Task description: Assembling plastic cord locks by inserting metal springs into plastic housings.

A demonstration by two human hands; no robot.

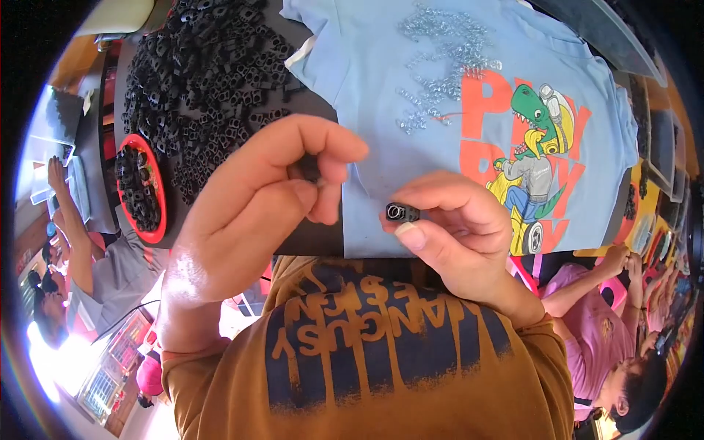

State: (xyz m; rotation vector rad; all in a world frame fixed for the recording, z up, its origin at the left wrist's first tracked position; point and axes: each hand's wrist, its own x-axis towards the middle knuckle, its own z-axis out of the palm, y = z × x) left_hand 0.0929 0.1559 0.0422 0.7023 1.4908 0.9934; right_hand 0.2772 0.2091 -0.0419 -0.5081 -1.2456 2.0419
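Note:
Between thumb and fingertips, my right hand pinches a small black plastic part. The part's open round end faces up, with a shiny metal ring, like the end of a coil spring, inside it. My left hand hovers to the left, its fingers curled in toward the thumb. A dark spot shows within the curl, but I cannot make out whether it is a thing or shadow. Ahead lie many small silvery coil springs, scattered on a light blue T-shirt spread over the table.
A large heap of small black plastic parts covers the dark table at the left. A red-rimmed plate holds more black parts. A clear plastic bin stands at the far right. People work on both sides, one in pink, one in grey.

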